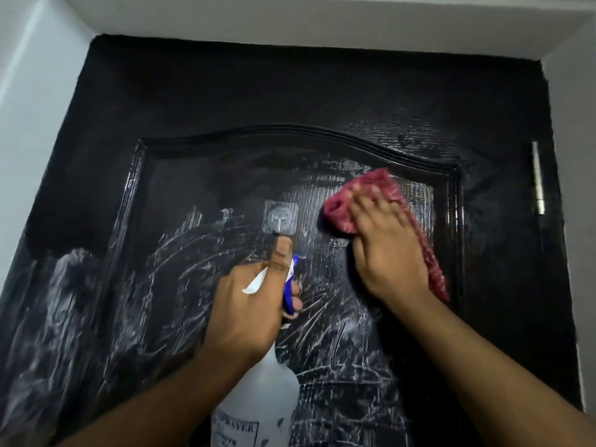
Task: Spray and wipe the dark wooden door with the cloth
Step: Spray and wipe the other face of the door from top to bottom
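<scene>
We wipe now: right hand (390,250), fingers flat, presses red cloth (354,201) on upper door (225,91) panel, right of clear hook (280,217). Left hand (248,304) grips spray bottle (261,398) (thumb up along nozzle). Next, we judge: sweep leftward over white streaks, skirting hook. Arched moulding (290,132) close above; hinge (538,179) right; open panel below.

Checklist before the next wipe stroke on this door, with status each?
1. Red woven cloth flat on dark wooden door under right hand: ok.
2. Left hand grips white plastic spray bottle: ok.
3. Clear square adhesive hook apart from cloth: ok.
4. White streaks across lower panel wiped off: not ok.
5. Liquid left in bottle: cannot tell.
</scene>
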